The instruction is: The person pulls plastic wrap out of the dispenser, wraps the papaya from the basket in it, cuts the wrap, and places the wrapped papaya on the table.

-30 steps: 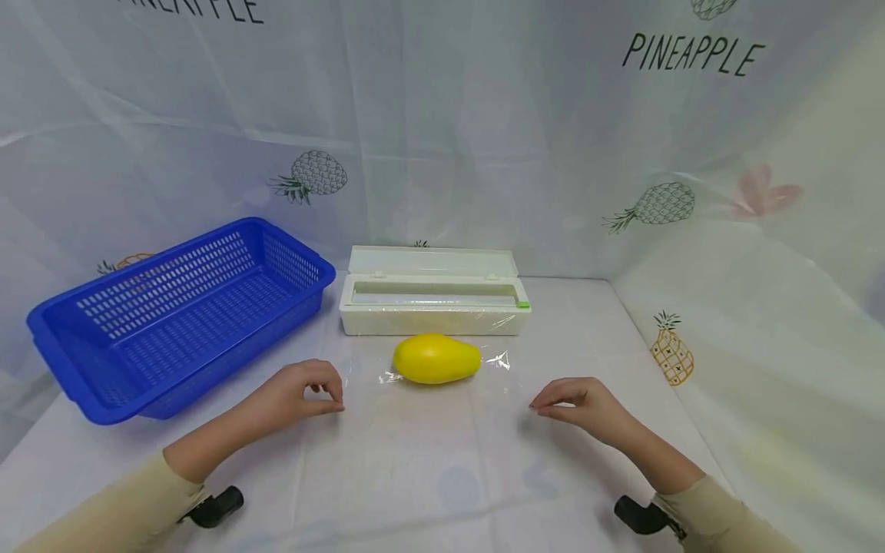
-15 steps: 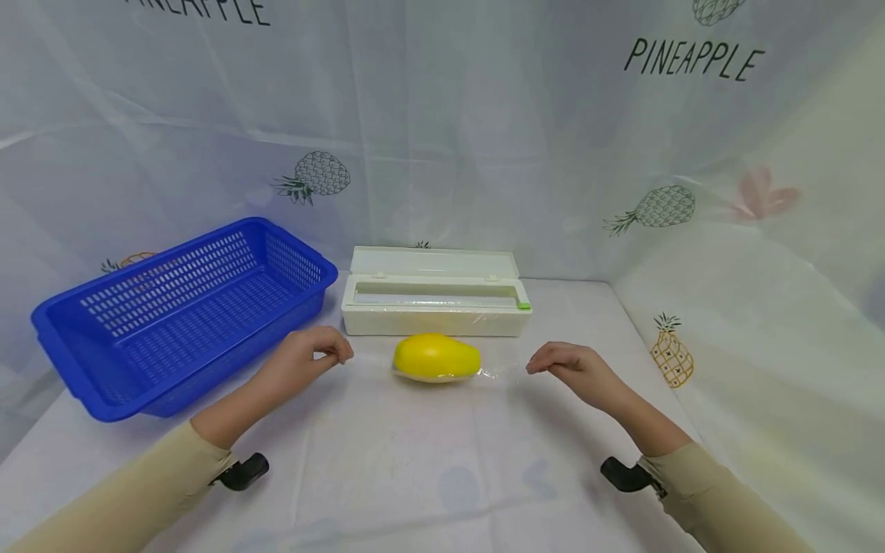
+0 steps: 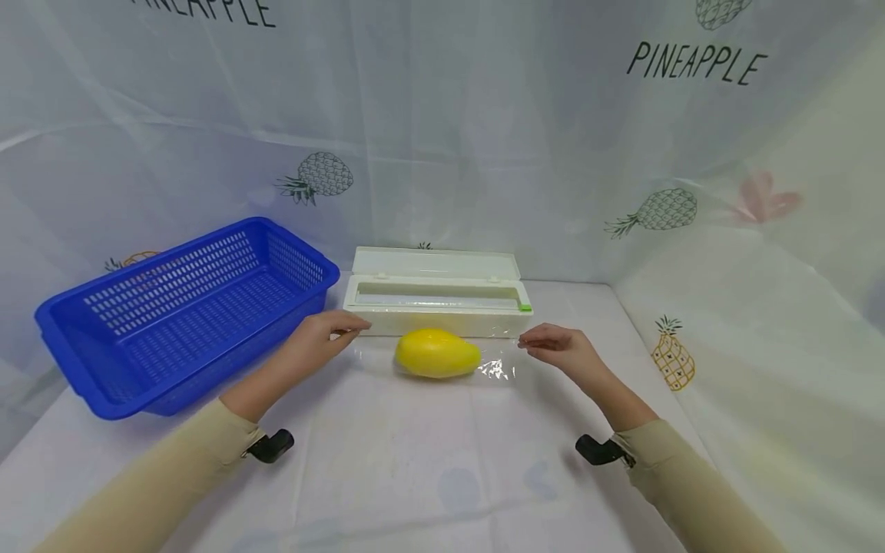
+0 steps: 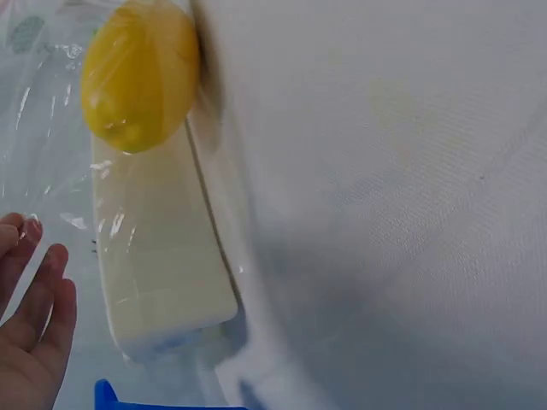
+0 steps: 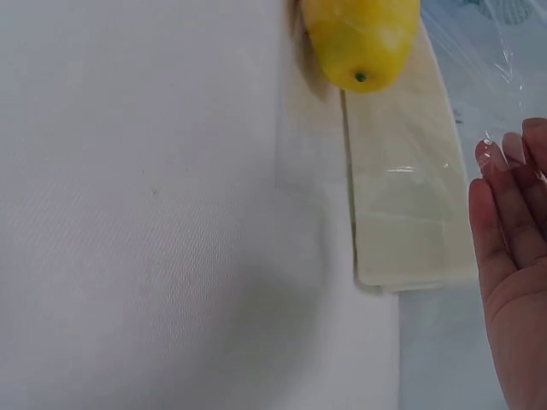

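Yellow fruit [image 3: 437, 353] lay at six o'clock of the white box [image 3: 477, 323], clear film [image 3: 496, 369] drawn over it but, we judged, unclosed, left hand [image 3: 323, 338] and right hand [image 3: 563, 353] pinching its edge.

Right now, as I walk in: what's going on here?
A person's left grip and right grip are pinching clear film, stretched across a yellow fruit in the wrist views. The fruit sits between the hands, just in front of a white box with its lid open. A blue basket stands off to the person's left, untouched.
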A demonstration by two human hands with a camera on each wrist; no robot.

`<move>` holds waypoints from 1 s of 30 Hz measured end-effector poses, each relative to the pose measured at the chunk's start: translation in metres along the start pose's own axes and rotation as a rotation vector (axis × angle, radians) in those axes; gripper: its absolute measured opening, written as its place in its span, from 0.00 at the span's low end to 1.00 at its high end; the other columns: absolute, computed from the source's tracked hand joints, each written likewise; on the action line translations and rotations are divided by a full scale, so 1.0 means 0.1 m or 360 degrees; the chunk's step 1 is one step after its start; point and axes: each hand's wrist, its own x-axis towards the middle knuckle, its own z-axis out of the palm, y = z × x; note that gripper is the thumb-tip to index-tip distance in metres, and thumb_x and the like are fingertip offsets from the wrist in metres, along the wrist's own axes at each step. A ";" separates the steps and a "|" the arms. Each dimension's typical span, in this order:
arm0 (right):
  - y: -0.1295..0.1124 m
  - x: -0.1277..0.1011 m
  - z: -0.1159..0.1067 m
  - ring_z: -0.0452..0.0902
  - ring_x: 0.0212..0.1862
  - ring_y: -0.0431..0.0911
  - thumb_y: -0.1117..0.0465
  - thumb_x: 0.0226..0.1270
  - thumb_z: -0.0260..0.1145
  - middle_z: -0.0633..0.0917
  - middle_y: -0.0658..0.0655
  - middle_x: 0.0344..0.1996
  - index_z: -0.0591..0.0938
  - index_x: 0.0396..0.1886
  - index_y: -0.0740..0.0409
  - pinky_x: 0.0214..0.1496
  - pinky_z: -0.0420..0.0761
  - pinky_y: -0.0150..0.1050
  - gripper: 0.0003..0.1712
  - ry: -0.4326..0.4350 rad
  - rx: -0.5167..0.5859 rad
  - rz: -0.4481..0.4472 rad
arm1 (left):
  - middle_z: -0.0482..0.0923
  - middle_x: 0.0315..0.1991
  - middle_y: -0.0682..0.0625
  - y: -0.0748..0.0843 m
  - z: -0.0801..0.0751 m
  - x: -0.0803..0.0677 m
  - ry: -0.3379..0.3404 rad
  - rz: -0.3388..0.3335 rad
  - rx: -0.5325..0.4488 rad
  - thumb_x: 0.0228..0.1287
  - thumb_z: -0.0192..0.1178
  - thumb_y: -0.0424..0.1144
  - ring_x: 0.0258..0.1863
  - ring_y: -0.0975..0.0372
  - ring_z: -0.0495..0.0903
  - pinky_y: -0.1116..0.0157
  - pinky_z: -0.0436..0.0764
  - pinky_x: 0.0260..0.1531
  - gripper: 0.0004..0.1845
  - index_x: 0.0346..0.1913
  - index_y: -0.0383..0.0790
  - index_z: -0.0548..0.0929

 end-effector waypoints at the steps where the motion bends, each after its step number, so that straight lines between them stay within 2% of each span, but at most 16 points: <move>1: 0.02 0.02 0.01 0.80 0.54 0.56 0.67 0.64 0.68 0.83 0.65 0.49 0.81 0.52 0.71 0.51 0.80 0.35 0.18 0.0013 0.0012 0.0025 | 0.82 0.49 0.43 0.00 0.01 0.01 0.0000 -0.0022 -0.0005 0.66 0.59 0.26 0.48 0.49 0.81 0.52 0.81 0.49 0.13 0.51 0.35 0.85; 4: 0.09 0.09 0.03 0.79 0.54 0.58 0.65 0.63 0.69 0.83 0.64 0.49 0.81 0.52 0.70 0.51 0.80 0.34 0.19 0.0063 0.0084 0.0082 | 0.81 0.51 0.43 -0.03 0.04 0.06 0.0004 -0.0089 -0.0048 0.65 0.61 0.28 0.51 0.46 0.79 0.49 0.78 0.52 0.14 0.52 0.35 0.84; 6: 0.15 0.14 0.05 0.81 0.53 0.54 0.66 0.62 0.70 0.83 0.65 0.50 0.80 0.53 0.71 0.52 0.80 0.35 0.21 0.0092 0.0149 0.0102 | 0.80 0.51 0.43 -0.04 0.06 0.10 -0.0001 -0.0134 -0.0115 0.65 0.61 0.28 0.51 0.47 0.79 0.49 0.78 0.52 0.14 0.53 0.35 0.83; 11: 0.28 0.25 0.11 0.84 0.45 0.43 0.69 0.61 0.70 0.81 0.66 0.52 0.77 0.58 0.72 0.51 0.80 0.34 0.25 0.0172 0.0274 0.0193 | 0.78 0.51 0.42 -0.09 0.13 0.17 -0.0045 -0.0284 -0.0258 0.63 0.65 0.29 0.46 0.51 0.82 0.57 0.83 0.44 0.18 0.56 0.36 0.80; 15: 0.34 0.31 0.17 0.84 0.43 0.41 0.67 0.60 0.71 0.81 0.61 0.55 0.77 0.61 0.65 0.51 0.79 0.32 0.27 0.0232 0.0234 0.0323 | 0.77 0.52 0.40 -0.12 0.17 0.22 -0.0065 -0.0374 -0.0311 0.59 0.68 0.29 0.41 0.54 0.83 0.64 0.83 0.35 0.22 0.57 0.35 0.79; 19: 0.38 0.35 0.22 0.82 0.44 0.42 0.64 0.59 0.73 0.81 0.57 0.56 0.79 0.61 0.59 0.53 0.76 0.32 0.29 0.0247 0.0121 0.0431 | 0.75 0.53 0.37 -0.16 0.21 0.25 -0.0103 -0.0426 -0.0407 0.57 0.69 0.26 0.33 0.55 0.83 0.64 0.83 0.31 0.26 0.60 0.31 0.77; 23: 0.42 0.37 0.25 0.82 0.42 0.42 0.64 0.58 0.74 0.86 0.56 0.47 0.79 0.60 0.59 0.49 0.78 0.32 0.29 0.0213 0.0074 0.0486 | 0.74 0.55 0.38 -0.20 0.24 0.27 -0.0172 -0.0515 -0.0430 0.57 0.68 0.26 0.29 0.57 0.83 0.60 0.84 0.34 0.29 0.63 0.32 0.74; 27: 0.47 0.38 0.25 0.82 0.37 0.43 0.67 0.58 0.73 0.88 0.55 0.33 0.79 0.60 0.62 0.45 0.80 0.33 0.28 0.0155 0.0074 0.0491 | 0.74 0.56 0.35 -0.26 0.25 0.28 -0.0259 -0.0527 -0.0490 0.59 0.66 0.25 0.32 0.52 0.84 0.61 0.84 0.35 0.30 0.66 0.29 0.71; 30: 0.50 0.39 0.24 0.81 0.36 0.43 0.66 0.57 0.73 0.87 0.55 0.31 0.80 0.59 0.61 0.44 0.80 0.33 0.28 0.0114 0.0049 0.0510 | 0.72 0.57 0.31 -0.32 0.27 0.28 -0.0309 -0.0527 -0.0579 0.60 0.65 0.24 0.34 0.50 0.84 0.63 0.84 0.34 0.31 0.66 0.27 0.69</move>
